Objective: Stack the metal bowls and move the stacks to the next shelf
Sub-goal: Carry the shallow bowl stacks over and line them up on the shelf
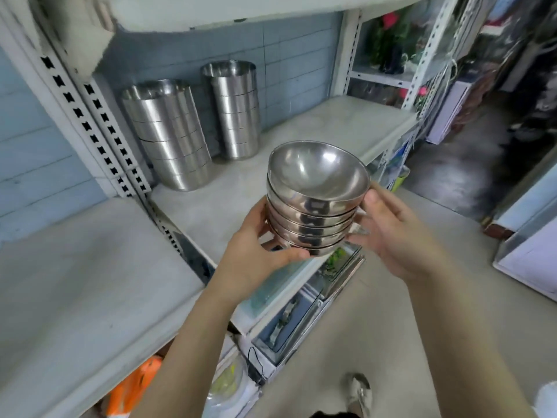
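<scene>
Nearest, a shoe [360,393] stands on the grey floor [376,312]. Both forearms reach up and forward from there.

- The left hand [256,248] grips the stack of bowls [313,206] low on its left side, thumb curled under the base.
- The right hand [391,236] grips the stack's right side, thumb against the upper rims. The other fingers are hidden behind the bowls.
- The stack is in the air, tilted slightly, over the front edge of the right shelf [301,131].

A perforated upright [99,131] separates this shelf from the left shelf [75,282]. Far back on the right shelf, two taller bowl stacks stand near the blue wall [286,55]: the left tall stack [168,137] and the right tall stack [235,113], apart from each other.
</scene>
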`<state>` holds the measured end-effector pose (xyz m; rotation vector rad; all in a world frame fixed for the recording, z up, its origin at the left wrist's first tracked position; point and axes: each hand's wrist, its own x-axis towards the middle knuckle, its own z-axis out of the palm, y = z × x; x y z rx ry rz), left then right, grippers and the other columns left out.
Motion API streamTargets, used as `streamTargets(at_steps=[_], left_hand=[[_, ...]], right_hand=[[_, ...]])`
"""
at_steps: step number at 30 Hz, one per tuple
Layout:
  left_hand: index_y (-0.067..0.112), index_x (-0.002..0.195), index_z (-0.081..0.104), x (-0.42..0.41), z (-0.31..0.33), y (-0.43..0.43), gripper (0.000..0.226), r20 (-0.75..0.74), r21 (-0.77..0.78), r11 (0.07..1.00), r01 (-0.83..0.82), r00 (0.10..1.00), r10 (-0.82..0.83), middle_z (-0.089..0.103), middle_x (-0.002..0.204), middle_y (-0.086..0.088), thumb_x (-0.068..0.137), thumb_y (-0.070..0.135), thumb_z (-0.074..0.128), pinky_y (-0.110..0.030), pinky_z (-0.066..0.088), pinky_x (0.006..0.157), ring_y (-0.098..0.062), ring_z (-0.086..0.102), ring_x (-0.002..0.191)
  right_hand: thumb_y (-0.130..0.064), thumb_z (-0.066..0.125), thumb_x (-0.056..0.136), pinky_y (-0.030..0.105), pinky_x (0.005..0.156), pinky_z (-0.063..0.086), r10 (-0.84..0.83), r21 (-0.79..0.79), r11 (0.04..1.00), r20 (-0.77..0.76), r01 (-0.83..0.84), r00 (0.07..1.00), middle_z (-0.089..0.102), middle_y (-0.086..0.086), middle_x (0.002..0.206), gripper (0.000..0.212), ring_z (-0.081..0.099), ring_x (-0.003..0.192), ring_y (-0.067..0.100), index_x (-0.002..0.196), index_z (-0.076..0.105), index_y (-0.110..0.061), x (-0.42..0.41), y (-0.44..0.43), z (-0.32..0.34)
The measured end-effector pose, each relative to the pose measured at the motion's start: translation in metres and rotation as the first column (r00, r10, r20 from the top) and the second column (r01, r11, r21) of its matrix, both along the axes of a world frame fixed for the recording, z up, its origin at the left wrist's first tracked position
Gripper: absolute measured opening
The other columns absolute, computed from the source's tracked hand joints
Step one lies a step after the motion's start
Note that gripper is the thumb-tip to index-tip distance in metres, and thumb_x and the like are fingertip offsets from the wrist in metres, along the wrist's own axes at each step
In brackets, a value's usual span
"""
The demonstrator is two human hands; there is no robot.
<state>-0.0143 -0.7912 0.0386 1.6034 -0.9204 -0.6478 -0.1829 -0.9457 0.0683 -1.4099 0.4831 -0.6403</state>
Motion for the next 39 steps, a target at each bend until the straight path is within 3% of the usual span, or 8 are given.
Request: streamTargets(at_steps=[4,10,17,22,28,31,34,39], left_hand=[[0.024,0.143,0.042,0.002,-0.002,-0.070,0.095,-0.024,-0.026,0.994,-0.106,0.994,0.106,0.060,0.131,0.013,0.062,0.016,0.093,-0.011,0.049,0.090,0.002,0.055,0.122],[0.027,0.144,0.040,0.005,-0.002,-0.168,0.100,0.011,-0.018,0.961,-0.278,0.961,0.278,0.059,0.133,0.015,0.059,0.029,0.093,-0.013,0.041,0.104,0.003,0.054,0.122],[0.027,0.144,0.037,0.047,-0.010,-0.232,0.099,0.047,0.017,0.909,-0.416,0.909,0.415,0.060,0.128,0.010,0.061,0.032,0.092,-0.012,0.042,0.092,-0.002,0.056,0.116],[0.021,0.145,0.037,0.096,-0.022,-0.264,0.101,0.066,0.018,0.898,-0.440,0.897,0.438,0.059,0.132,0.007,0.061,0.032,0.093,-0.022,0.044,0.104,-0.008,0.056,0.120],[0.022,0.134,0.043,0.134,-0.029,-0.309,0.087,0.012,0.022,0.868,-0.496,0.868,0.496,0.060,0.122,0.015,0.063,0.021,0.093,-0.011,0.043,0.092,-0.001,0.057,0.112],[0.021,0.137,0.042,0.149,-0.032,-0.333,0.090,0.003,0.034,0.845,-0.534,0.846,0.534,0.060,0.125,0.013,0.063,0.024,0.093,-0.019,0.043,0.097,-0.005,0.057,0.115],[0.018,0.138,0.045,0.164,-0.035,-0.351,0.088,0.016,0.052,0.819,-0.572,0.820,0.572,0.061,0.127,0.010,0.064,0.024,0.092,-0.022,0.044,0.100,-0.006,0.057,0.115],[0.016,0.131,0.052,0.187,-0.046,-0.369,0.078,-0.022,0.067,0.764,-0.642,0.765,0.644,0.067,0.120,0.007,0.063,0.018,0.091,-0.025,0.051,0.099,-0.007,0.064,0.111]], right_hand=[[-0.062,0.077,0.071,0.052,0.093,0.055,0.105,-0.007,0.994,0.020,-0.104,0.994,0.057,0.003,0.143,0.084,0.053,0.133,0.028,0.144,0.050,-0.029,0.018,-0.085,-0.001],[-0.059,0.077,0.073,0.064,0.100,0.047,0.341,-0.063,0.937,-0.029,-0.343,0.939,0.050,-0.001,0.150,0.087,0.048,0.137,0.027,0.148,0.044,-0.030,0.052,-0.213,0.010],[-0.071,0.072,0.070,0.065,0.104,0.042,0.452,-0.015,0.890,-0.094,-0.455,0.887,0.048,0.000,0.151,0.085,0.042,0.141,0.029,0.145,0.046,-0.039,0.123,-0.288,-0.001],[-0.068,0.063,0.076,0.048,0.099,0.053,0.480,0.018,0.877,-0.022,-0.480,0.877,0.065,-0.002,0.132,0.066,0.061,0.121,0.018,0.134,0.056,-0.037,0.176,-0.314,-0.011],[-0.059,0.030,0.096,0.050,0.102,0.047,0.464,0.153,0.880,-0.081,-0.449,0.882,0.065,-0.013,0.124,0.043,0.064,0.106,0.010,0.123,0.057,-0.039,0.237,-0.358,-0.013],[-0.055,0.026,0.102,0.045,0.095,0.049,0.504,0.139,0.861,-0.097,-0.490,0.858,0.062,-0.008,0.128,0.046,0.064,0.100,0.011,0.132,0.054,-0.035,0.262,-0.381,-0.015],[-0.060,0.037,0.097,0.047,0.099,0.048,0.556,0.136,0.829,-0.105,-0.542,0.825,0.061,-0.007,0.130,0.054,0.062,0.103,0.012,0.141,0.049,-0.031,0.286,-0.403,-0.023],[-0.068,0.081,0.058,0.043,0.093,0.052,0.706,0.122,0.708,-0.097,-0.695,0.702,0.065,-0.012,0.121,0.083,0.063,0.104,0.012,0.131,0.055,-0.039,0.316,-0.429,-0.029]])
